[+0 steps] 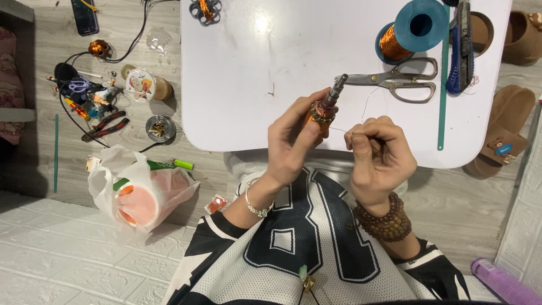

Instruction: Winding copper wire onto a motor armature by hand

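A copper-wound motor armature is gripped by the left hand at table edge; thin copper wire, at its four o'clock, is pinched by the right hand; overtension could snap it
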